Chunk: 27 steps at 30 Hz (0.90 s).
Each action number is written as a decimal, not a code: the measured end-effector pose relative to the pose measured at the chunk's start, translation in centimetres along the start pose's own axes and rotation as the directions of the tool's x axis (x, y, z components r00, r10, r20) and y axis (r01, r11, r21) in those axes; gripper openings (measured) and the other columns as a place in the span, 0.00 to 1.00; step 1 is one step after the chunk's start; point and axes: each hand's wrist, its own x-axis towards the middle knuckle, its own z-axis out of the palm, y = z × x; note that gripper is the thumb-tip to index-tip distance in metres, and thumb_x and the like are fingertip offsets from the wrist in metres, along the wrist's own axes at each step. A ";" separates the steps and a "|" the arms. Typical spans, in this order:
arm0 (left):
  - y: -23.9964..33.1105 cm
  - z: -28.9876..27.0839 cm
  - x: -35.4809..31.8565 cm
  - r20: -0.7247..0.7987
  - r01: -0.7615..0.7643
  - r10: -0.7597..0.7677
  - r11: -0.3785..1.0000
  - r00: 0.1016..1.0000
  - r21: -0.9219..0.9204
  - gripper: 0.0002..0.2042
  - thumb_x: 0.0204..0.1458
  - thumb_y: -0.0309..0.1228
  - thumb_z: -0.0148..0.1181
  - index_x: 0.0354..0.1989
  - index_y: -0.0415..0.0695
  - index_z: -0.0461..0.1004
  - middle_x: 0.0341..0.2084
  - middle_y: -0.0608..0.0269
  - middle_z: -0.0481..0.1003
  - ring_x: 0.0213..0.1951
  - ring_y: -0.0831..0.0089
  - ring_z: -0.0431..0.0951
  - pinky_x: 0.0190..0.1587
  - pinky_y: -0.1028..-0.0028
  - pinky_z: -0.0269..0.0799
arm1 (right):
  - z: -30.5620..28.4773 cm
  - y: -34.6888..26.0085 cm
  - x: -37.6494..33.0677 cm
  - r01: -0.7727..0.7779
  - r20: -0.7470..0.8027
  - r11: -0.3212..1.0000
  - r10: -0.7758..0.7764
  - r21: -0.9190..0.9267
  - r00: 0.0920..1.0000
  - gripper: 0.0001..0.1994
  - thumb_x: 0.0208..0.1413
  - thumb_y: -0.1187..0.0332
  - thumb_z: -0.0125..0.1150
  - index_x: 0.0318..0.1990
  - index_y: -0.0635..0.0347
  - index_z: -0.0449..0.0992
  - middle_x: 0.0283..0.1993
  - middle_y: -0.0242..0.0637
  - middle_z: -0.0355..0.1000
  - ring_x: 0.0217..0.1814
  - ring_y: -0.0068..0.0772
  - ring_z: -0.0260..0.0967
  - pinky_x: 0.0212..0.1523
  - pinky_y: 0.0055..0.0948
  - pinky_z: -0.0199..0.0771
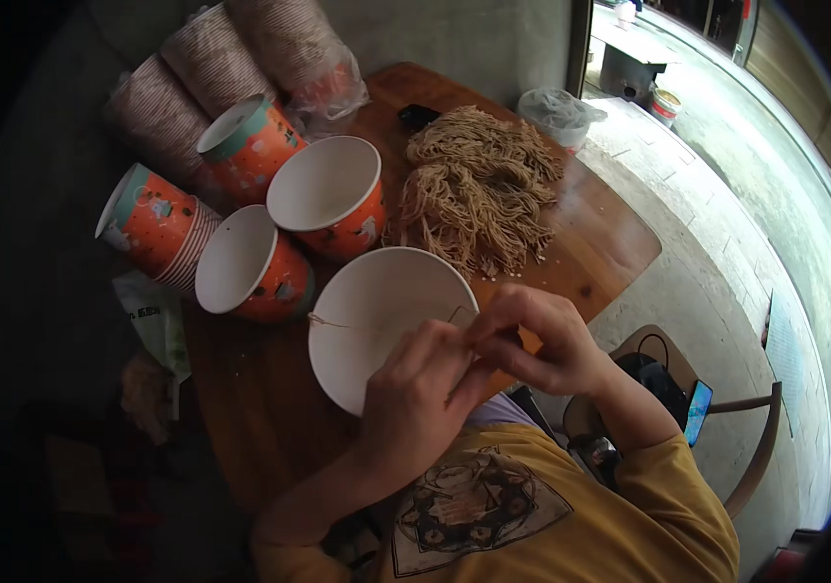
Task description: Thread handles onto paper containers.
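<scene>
The left hand and the right hand meet fingertip to fingertip over the near rim of a wide white paper bowl with an orange outside; both are closed into a pinch on a thin tan strand of noodle, which runs from the fingers leftward across the bowl's white inside to its far-left rim, and a second bit curves up just beyond the left thumb. The strand is fine, pale brown and nearly straight. Just beyond the right hand lies a loose heap of brown dried noodles on the round brown wooden table. Beyond the left hand stand three more orange-and-white paper bowls, open mouths tilted up, and farther off to that side stacks of the same bowls lie on their sides in clear plastic sleeves.
</scene>
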 end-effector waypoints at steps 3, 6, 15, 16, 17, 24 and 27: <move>0.2 0.5 -0.4 -0.020 0.010 -0.011 0.999 1.000 -0.052 0.11 0.46 0.27 0.63 0.39 0.43 0.74 0.29 0.62 0.71 0.34 0.62 0.75 0.34 0.63 0.71 | 0.1 -0.3 -0.2 0.203 0.029 0.958 -0.201 -0.202 0.979 0.08 0.48 0.76 0.61 0.37 0.58 0.72 0.29 0.35 0.68 0.28 0.38 0.66 0.28 0.31 0.67; 0.2 0.3 -1.3 -0.016 -0.004 0.004 1.000 1.000 -0.012 0.11 0.45 0.27 0.63 0.38 0.42 0.73 0.31 0.63 0.72 0.34 0.63 0.75 0.34 0.63 0.71 | 0.5 -0.8 -0.4 0.225 0.052 0.937 -0.220 -0.269 0.974 0.09 0.47 0.76 0.61 0.37 0.57 0.72 0.29 0.35 0.68 0.29 0.37 0.66 0.29 0.31 0.67; 0.5 0.0 -3.0 -0.196 -0.084 0.160 0.933 0.967 0.351 0.18 0.43 0.25 0.64 0.46 0.48 0.77 0.27 0.65 0.73 0.30 0.66 0.76 0.34 0.68 0.70 | 0.9 -2.3 -1.0 0.350 0.067 0.879 -0.348 -0.323 0.935 0.11 0.42 0.77 0.62 0.36 0.56 0.75 0.30 0.33 0.69 0.29 0.34 0.66 0.27 0.29 0.65; 0.2 -0.4 -3.4 -0.189 -0.087 0.190 0.890 0.963 0.447 0.20 0.46 0.28 0.63 0.51 0.49 0.74 0.25 0.67 0.70 0.28 0.69 0.73 0.32 0.70 0.68 | 1.0 -2.5 -0.9 0.353 0.066 0.878 -0.351 -0.324 0.934 0.11 0.42 0.77 0.62 0.36 0.56 0.75 0.30 0.33 0.69 0.29 0.34 0.66 0.27 0.29 0.65; -0.1 -0.8 -3.7 -0.179 -0.089 0.218 0.837 0.959 0.540 0.23 0.48 0.31 0.62 0.56 0.50 0.72 0.23 0.70 0.67 0.25 0.72 0.69 0.30 0.72 0.66 | 1.2 -2.6 -0.7 0.358 0.048 0.885 -0.360 -0.299 0.932 0.09 0.44 0.77 0.60 0.35 0.56 0.75 0.29 0.32 0.69 0.28 0.33 0.66 0.27 0.29 0.64; -1.2 -6.2 -3.9 -0.222 -0.227 0.345 0.875 0.912 0.427 0.18 0.44 0.24 0.62 0.47 0.47 0.78 0.15 0.69 0.67 0.16 0.72 0.65 0.22 0.70 0.57 | 1.3 -2.6 2.2 0.256 -0.038 0.958 -0.263 -0.133 0.964 0.10 0.46 0.82 0.53 0.36 0.58 0.75 0.33 0.34 0.69 0.33 0.34 0.67 0.34 0.29 0.65; -2.3 -9.8 -3.2 -0.080 -0.160 0.184 0.958 0.980 0.239 0.16 0.44 0.23 0.61 0.44 0.44 0.78 0.20 0.65 0.75 0.20 0.70 0.72 0.24 0.73 0.60 | 1.6 -1.1 5.3 0.190 -0.099 0.978 -0.199 -0.089 0.975 0.08 0.51 0.82 0.51 0.36 0.61 0.73 0.34 0.33 0.69 0.34 0.27 0.68 0.36 0.25 0.68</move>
